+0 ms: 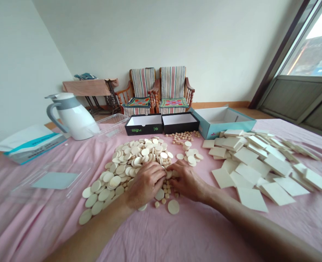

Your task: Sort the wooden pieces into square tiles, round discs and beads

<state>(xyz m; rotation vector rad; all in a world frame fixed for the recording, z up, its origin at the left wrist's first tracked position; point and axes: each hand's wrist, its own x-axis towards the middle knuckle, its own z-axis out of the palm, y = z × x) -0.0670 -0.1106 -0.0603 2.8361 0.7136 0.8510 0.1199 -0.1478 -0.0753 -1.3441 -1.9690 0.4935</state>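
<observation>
A large pile of round wooden discs (135,151) lies in the middle of the pink cloth. My left hand (147,182) rests at the pile's right front edge, its fingers bent and close together. Just to its right, my right hand (185,179) has its fingers curled toward the left one. Both sets of fingertips meet around a disc at the pile's edge; which hand grips it is hard to tell. Small wooden cubes (167,190) lie between and below the hands. One loose disc (173,207) is in front of them. Small wooden pieces (187,137) are scattered behind the right hand.
Square wooden tiles (250,173) are heaped at the right. Behind stand two black boxes (144,129) (180,126) and a blue box (228,127). At the left are a white jug (77,118), a plastic package (35,147) and a clear plastic tray (55,180).
</observation>
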